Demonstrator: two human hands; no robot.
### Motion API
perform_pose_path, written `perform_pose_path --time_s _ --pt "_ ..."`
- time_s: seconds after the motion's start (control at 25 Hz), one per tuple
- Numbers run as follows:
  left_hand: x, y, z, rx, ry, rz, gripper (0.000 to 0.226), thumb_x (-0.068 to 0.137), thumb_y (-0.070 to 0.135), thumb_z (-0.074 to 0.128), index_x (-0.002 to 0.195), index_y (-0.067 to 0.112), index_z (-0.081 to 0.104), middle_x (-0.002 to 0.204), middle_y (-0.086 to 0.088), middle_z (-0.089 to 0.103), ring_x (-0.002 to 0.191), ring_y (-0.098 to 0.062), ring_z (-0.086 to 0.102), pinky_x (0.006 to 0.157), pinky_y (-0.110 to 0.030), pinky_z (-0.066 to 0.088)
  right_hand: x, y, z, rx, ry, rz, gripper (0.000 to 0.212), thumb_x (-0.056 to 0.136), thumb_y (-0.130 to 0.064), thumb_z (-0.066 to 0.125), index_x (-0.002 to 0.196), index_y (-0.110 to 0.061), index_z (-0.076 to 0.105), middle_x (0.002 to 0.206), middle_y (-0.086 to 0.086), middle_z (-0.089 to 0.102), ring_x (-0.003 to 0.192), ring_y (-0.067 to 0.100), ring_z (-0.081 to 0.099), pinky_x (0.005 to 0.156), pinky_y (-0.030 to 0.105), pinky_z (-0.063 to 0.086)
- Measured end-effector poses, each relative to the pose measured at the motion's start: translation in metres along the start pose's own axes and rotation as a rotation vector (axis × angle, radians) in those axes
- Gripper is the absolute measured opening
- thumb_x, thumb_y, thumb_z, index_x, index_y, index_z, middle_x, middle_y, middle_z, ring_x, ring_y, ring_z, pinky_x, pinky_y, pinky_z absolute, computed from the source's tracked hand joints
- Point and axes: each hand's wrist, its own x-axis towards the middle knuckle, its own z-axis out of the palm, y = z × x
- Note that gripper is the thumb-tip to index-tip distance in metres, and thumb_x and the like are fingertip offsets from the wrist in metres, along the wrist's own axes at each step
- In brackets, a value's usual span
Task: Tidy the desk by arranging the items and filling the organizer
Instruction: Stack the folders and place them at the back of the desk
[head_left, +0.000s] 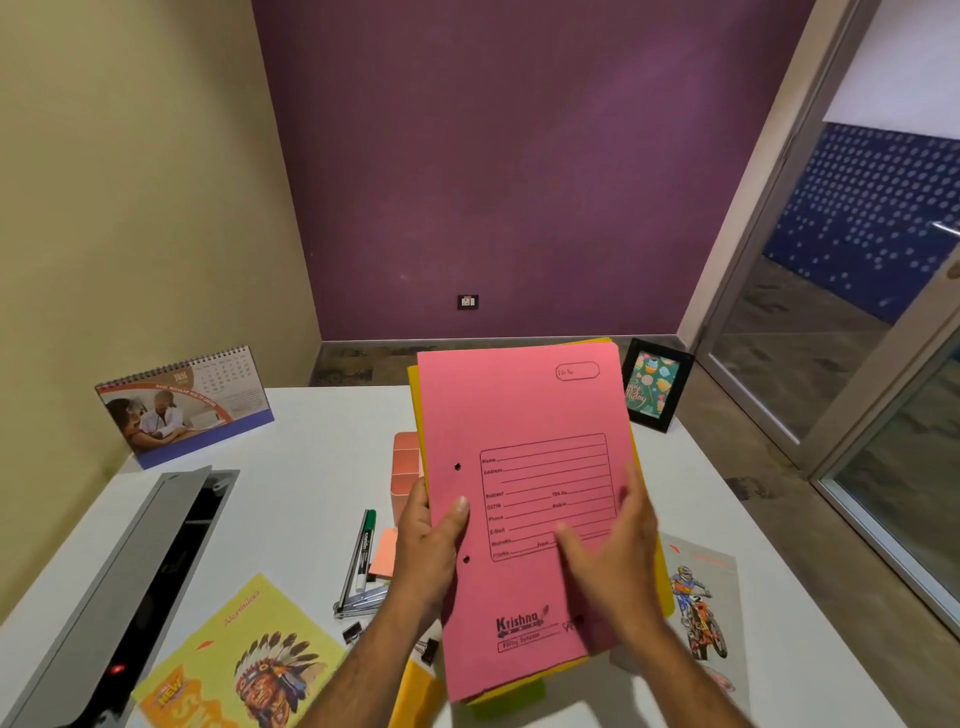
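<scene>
A: How are the files held?
B: The left hand (426, 551) pinches the pink file (524, 509) at its punched edge, lifted above the desk (311, 457); the right hand (613, 561) lies spread on the cover.
A: Beyond the grip?
B: A yellow file (662, 582) stacked behind; the pink organizer (406, 478) just past the left fingers.

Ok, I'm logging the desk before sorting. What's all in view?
pink file folder: 1, pink, held up at centre
yellow folder: 1, yellow, behind the pink one
pink organizer: 1, behind the folders
desk calendar: 1, far left
picture frame: 1, black, far right
green marker: 1, centre desk
sticky notes: 1 pad, orange, beside marker
binder clips: 2 seen, black, near edge
yellow notebook: 1, near left
motorbike notebook: 1, grey, right
left hand: grips folder edge
right hand: fingers on cover
</scene>
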Motion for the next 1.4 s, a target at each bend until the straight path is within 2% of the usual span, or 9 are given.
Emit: perform_pose_path --time_s 0.08,0.28,0.4,0.68,0.84,0.96,1.08,1.24,1.4 --pt "0.005 0.002 -0.005 -0.004 -0.019 -0.014 0.032 0.100 0.014 0.053 0.125 0.034 0.054 0.117 -0.007 0.070 0.099 -0.027 0.071 0.085 -0.054 0.058 0.025 0.022 -0.022 0.111 -0.038 0.130 0.105 0.069 -0.025 0.084 0.149 -0.027 0.017 0.150 0.007 0.037 0.132 0.024 0.043 0.110 0.046 0.037" --pt "0.017 0.000 -0.008 0.020 -0.057 0.007 0.035 0.098 0.012 0.056 0.128 0.031 0.053 0.116 -0.006 0.070 0.102 -0.027 0.071 0.088 -0.056 0.056 0.056 0.061 -0.056 0.469 -0.333 0.252 0.072 0.058 -0.026 0.089 0.122 -0.019 0.059 0.116 0.015 0.069 0.101 0.030 0.068 0.086 0.048 0.055" --pt "0.020 -0.001 -0.005 0.000 -0.035 0.013 0.038 0.096 0.007 0.060 0.124 0.031 0.054 0.115 -0.007 0.071 0.102 -0.029 0.070 0.089 -0.057 0.056 0.053 0.064 -0.058 0.553 -0.335 0.241 0.077 0.048 -0.047 0.090 0.112 -0.009 0.069 0.103 0.017 0.074 0.092 0.036 0.072 0.081 0.046 0.056" --pt "0.038 0.000 0.005 0.063 -0.063 -0.014 0.043 0.091 0.001 0.064 0.121 0.030 0.053 0.110 -0.003 0.073 0.100 -0.024 0.071 0.086 -0.047 0.058 0.055 0.074 -0.048 0.518 -0.275 0.209 0.054 0.070 -0.053 0.074 0.108 -0.015 0.070 0.096 0.011 0.076 0.085 0.033 0.073 0.078 0.047 0.058" --pt "0.054 -0.006 0.016 0.117 -0.077 -0.108 0.039 0.090 0.003 0.066 0.116 0.029 0.053 0.109 -0.002 0.073 0.096 -0.019 0.072 0.084 -0.043 0.059 0.065 0.089 -0.047 0.525 -0.207 0.247 0.019 0.091 -0.024 0.063 0.105 -0.013 0.070 0.091 0.013 0.076 0.083 0.037 0.072 0.079 0.053 0.058" --pt "0.057 -0.023 0.025 0.212 -0.164 -0.234 0.039 0.091 0.002 0.064 0.119 0.028 0.053 0.109 0.001 0.074 0.097 -0.019 0.072 0.088 -0.047 0.058 0.079 0.106 -0.055 0.543 -0.172 0.296 0.020 0.088 -0.021 0.065 0.103 -0.010 0.071 0.092 0.016 0.076 0.084 0.041 0.071 0.081 0.054 0.057" --pt "0.055 -0.044 0.039 0.278 -0.281 -0.348 0.039 0.093 0.005 0.061 0.120 0.032 0.053 0.108 -0.001 0.074 0.091 -0.021 0.072 0.062 -0.030 0.058 0.100 0.127 -0.063 0.544 -0.148 0.346 0.027 0.081 -0.024 0.068 0.102 -0.009 0.072 0.093 0.018 0.075 0.085 0.041 0.071 0.081 0.054 0.056" --pt "0.078 -0.065 0.077 0.371 -0.174 -0.326 0.036 0.088 0.006 0.063 0.117 0.026 0.057 0.109 0.001 0.072 0.095 -0.015 0.070 0.078 -0.034 0.059 0.143 0.155 -0.063 0.471 -0.164 0.387 0.016 0.089 -0.016 0.066 0.100 -0.006 0.072 0.091 0.018 0.076 0.084 0.041 0.071 0.081 0.054 0.057" --pt "0.121 -0.072 0.119 0.417 -0.080 -0.301 0.032 0.088 0.009 0.064 0.115 0.024 0.056 0.107 0.004 0.069 0.092 -0.009 0.065 0.070 -0.022 0.050 0.204 0.170 -0.054 0.389 -0.168 0.399 0.012 0.091 -0.012 0.065 0.096 -0.004 0.073 0.089 0.016 0.076 0.077 0.033 0.073 0.076 0.046 0.058"
